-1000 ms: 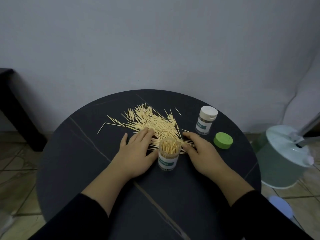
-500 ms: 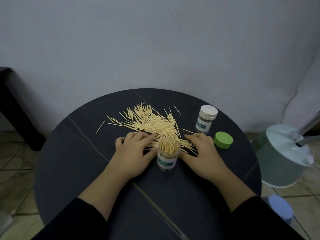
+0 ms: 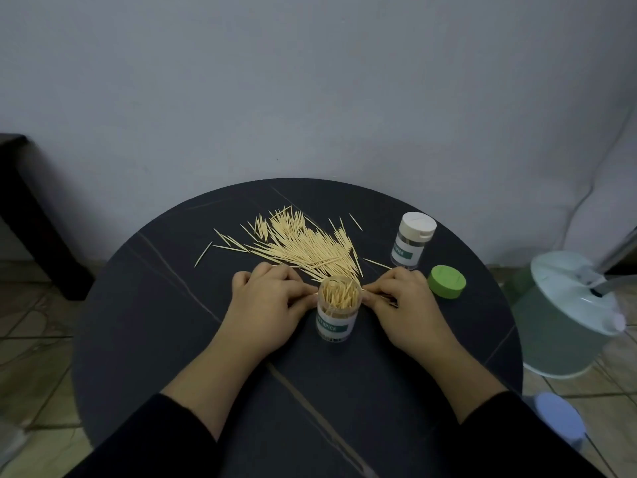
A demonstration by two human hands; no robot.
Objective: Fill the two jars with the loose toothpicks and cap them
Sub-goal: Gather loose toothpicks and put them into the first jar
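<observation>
An uncapped clear jar with a green label stands mid-table, packed with upright toothpicks. Behind it lies a spread pile of loose toothpicks. My left hand has its fingers curled over the pile's near edge, left of the jar, pinching toothpicks. My right hand mirrors it on the right side, fingers curled round a few toothpicks. A second jar with a white cap stands at the back right. A green cap lies beside it on the table.
The round dark table stands against a grey wall. A pale green lidded bucket sits on the floor at the right, with a bluish object below it. Dark furniture stands at the left.
Both hands went from lying flat on the toothpicks to curled, drawing toothpicks together toward the open jar from either side.
</observation>
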